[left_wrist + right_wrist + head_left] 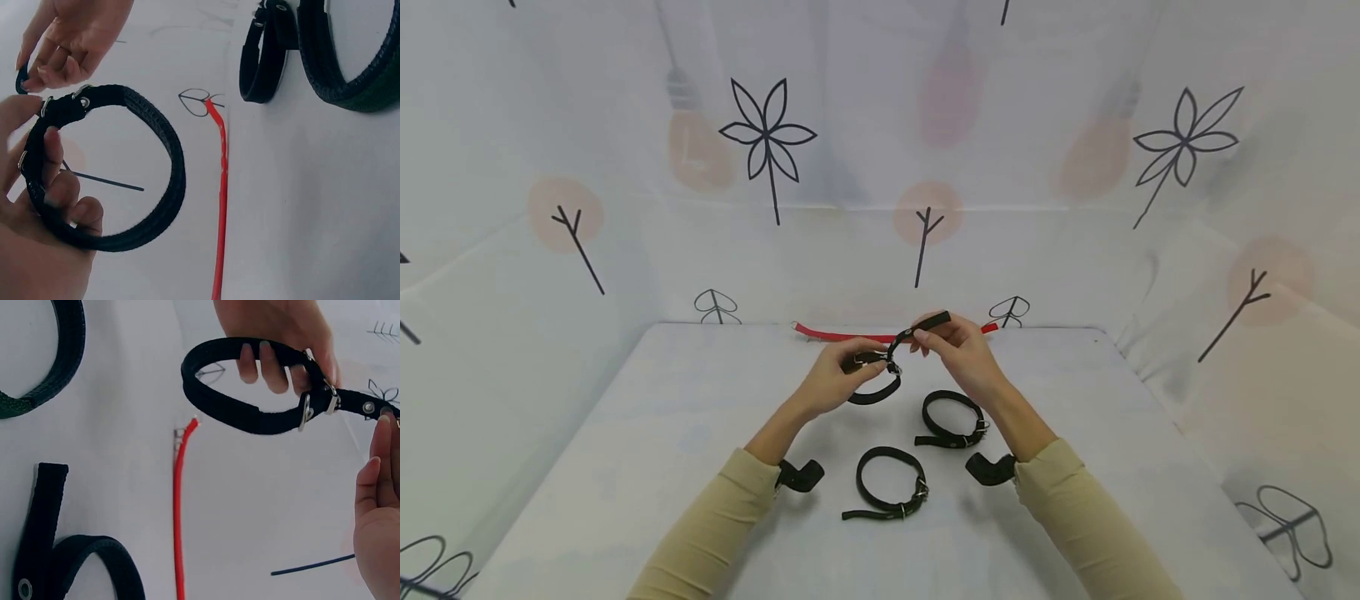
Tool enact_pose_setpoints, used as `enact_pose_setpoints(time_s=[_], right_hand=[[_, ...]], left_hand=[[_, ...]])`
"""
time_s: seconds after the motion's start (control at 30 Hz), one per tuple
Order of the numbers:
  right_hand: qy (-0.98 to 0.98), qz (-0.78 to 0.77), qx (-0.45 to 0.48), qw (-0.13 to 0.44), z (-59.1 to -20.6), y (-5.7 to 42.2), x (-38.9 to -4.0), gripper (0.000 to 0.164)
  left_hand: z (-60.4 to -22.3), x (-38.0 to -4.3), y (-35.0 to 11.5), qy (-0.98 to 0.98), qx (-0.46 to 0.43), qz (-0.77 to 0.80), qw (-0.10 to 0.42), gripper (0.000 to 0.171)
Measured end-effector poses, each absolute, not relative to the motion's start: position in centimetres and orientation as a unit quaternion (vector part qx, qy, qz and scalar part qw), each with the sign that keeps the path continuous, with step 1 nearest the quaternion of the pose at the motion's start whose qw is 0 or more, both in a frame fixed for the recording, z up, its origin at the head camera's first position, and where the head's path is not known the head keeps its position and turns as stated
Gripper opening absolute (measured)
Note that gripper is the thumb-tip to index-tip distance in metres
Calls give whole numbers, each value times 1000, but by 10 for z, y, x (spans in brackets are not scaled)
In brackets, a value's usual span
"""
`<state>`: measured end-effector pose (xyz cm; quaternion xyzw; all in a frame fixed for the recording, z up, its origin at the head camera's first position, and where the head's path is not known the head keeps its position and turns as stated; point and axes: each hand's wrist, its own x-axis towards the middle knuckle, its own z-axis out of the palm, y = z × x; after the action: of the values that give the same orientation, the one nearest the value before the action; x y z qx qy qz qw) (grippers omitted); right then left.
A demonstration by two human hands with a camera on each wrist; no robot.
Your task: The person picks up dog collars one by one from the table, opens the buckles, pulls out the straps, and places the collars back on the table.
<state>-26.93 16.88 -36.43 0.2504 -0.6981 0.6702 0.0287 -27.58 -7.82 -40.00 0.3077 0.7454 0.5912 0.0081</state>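
Observation:
A black dog collar point(875, 398), buckled into a loop, is held up above the table. My left hand point(831, 379) grips the loop beside its metal buckle, fingers curled through it in the left wrist view. The collar's free strap end, with a metal eyelet, is pinched between thumb and fingers of my right hand point(966, 358). In the right wrist view the strap point(353, 403) runs taut-looking from the buckle to the right fingertips point(382, 428). Behind the hands a red collar point(838, 336) lies stretched out, partly hidden by them.
Two more black collars, both looped and buckled, lie on the white table point(700, 433): one point(951, 440) near the right forearm, another point(860, 479) closer to me between the sleeves. A white patterned cloth point(865, 167) stands behind and at the sides.

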Motion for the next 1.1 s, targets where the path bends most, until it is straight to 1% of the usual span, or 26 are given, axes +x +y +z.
enact_pose_setpoints(time_s=[0.13,0.3,0.47,0.73,0.83,1.1], right_hand=[[-713,652,258,18,-364,164,-268,20],[-770,579,268,5,-365,159,-265,18],[-792,545,275,6,-365,158,-264,15],[-803,525,281,6,-363,156,-263,12],[-801,526,285,3,-363,155,-262,12],[-787,541,298,-4,-362,156,-261,11]], left_hand=[[-401,-273,-76,745,313,589,9,19],[-401,-271,-74,746,313,588,5,21],[-397,-271,-74,777,315,545,-18,25],[-393,-272,-73,816,323,479,-25,13],[-391,-272,-73,817,324,476,-17,14],[-388,-273,-75,804,332,491,40,13]])
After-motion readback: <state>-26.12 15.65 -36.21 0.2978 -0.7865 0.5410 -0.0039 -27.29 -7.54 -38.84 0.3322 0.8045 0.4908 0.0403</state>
